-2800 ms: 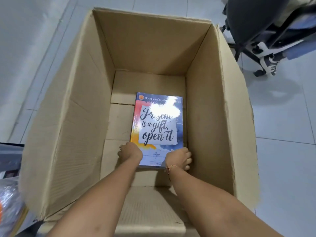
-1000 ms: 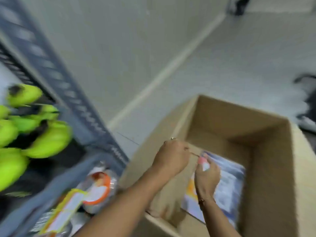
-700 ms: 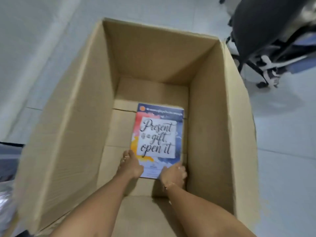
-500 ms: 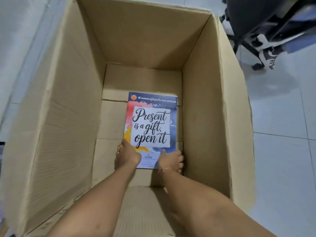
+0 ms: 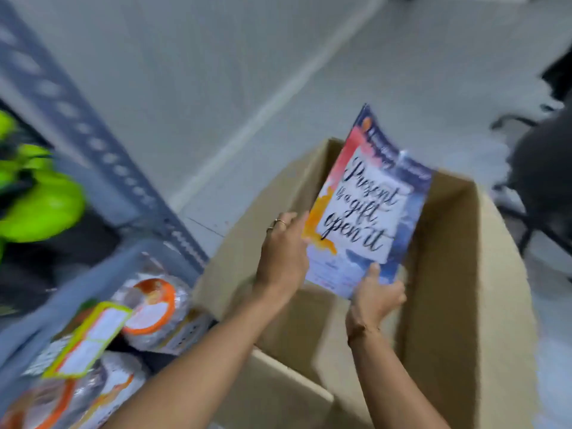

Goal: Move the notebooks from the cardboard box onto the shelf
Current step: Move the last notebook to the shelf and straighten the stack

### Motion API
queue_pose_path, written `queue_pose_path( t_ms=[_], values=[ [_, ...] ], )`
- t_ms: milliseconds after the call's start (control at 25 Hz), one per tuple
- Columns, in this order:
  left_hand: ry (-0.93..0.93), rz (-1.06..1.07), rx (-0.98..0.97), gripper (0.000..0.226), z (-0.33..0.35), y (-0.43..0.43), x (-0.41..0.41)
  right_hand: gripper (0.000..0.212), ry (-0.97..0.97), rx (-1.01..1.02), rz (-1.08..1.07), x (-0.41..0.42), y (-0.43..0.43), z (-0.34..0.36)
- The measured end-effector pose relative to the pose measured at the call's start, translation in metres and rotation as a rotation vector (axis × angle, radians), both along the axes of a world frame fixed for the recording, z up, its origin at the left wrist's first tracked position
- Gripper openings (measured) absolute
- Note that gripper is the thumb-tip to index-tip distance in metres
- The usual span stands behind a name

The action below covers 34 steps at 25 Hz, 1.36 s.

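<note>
A notebook (image 5: 368,205) with a colourful cover reading "Present is a gift, open it" is lifted above the open cardboard box (image 5: 464,289), tilted up. My left hand (image 5: 283,252) grips its lower left edge and my right hand (image 5: 376,300) grips its bottom right corner. The grey metal shelf (image 5: 102,168) stands to the left of the box. The box's floor is hidden behind the notebook and my arms.
The shelf holds bright green objects (image 5: 40,205) on one level and plastic-wrapped packs with orange rims (image 5: 151,308) below. A dark office chair (image 5: 541,181) stands at the right on the tiled floor (image 5: 247,72).
Half a second ago the notebook lay flat on the box floor with both hands at its near edge. Now both hands have lifted it above the box, and my view has swung left toward the shelf.
</note>
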<state>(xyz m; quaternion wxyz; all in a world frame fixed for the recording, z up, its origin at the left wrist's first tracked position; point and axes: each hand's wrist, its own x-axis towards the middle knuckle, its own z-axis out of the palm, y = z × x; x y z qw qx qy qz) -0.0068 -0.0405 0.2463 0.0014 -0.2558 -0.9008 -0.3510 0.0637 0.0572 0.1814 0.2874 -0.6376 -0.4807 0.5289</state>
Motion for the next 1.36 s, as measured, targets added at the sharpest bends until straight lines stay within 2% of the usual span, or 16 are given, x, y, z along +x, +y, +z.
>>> queue_pose_path(
  t_ms=[80,200,280,320,440,520,600,720,800,880,1000,1120,1240,1360],
  values=[
    [0.426,0.138,0.213,0.041,0.070,-0.059,0.005,0.038,0.344,0.209,0.041,-0.028,-0.037,0.076],
    [0.884,0.396,0.370,0.039,0.158,-0.144,0.033,0.034,0.884,0.396,0.194,-0.045,-0.104,0.180],
    [1.104,0.595,0.388,0.038,0.209,-0.199,0.060,0.029,1.062,0.472,0.386,-0.047,-0.155,0.242],
    [1.158,0.699,0.384,0.038,0.231,-0.224,0.070,0.026,1.127,0.523,0.476,-0.047,-0.176,0.269],
    [1.118,1.002,0.280,0.045,0.296,-0.286,0.090,0.030,1.271,0.627,0.755,-0.058,-0.222,0.343],
    [1.005,1.103,0.154,0.040,0.334,-0.316,0.087,0.031,1.241,0.705,0.922,-0.073,-0.244,0.391],
    [0.891,1.171,0.038,0.029,0.366,-0.337,0.067,0.028,1.068,0.802,1.075,-0.098,-0.262,0.429],
    [0.561,1.209,-0.127,0.024,0.387,-0.356,0.027,0.023,0.674,1.064,1.270,-0.139,-0.281,0.452],
    [0.358,1.208,-0.176,0.026,0.386,-0.365,0.012,0.027,0.419,1.107,1.389,-0.152,-0.288,0.448],
    [0.292,1.206,-0.174,0.026,0.385,-0.369,0.010,0.034,0.286,1.086,1.439,-0.152,-0.290,0.442],
    [0.329,1.159,-0.111,0.031,0.391,-0.362,0.018,0.042,0.319,1.103,1.508,-0.145,-0.290,0.443],
    [0.335,1.058,0.088,0.039,0.391,-0.353,0.034,0.047,0.359,1.111,1.521,-0.143,-0.292,0.441],
    [0.241,0.958,0.165,0.032,0.385,-0.356,0.042,0.049,0.377,1.129,1.517,-0.145,-0.294,0.440],
    [0.307,0.998,0.165,0.024,0.380,-0.357,0.046,0.055,0.471,1.167,1.554,-0.143,-0.278,0.441]
  ],
)
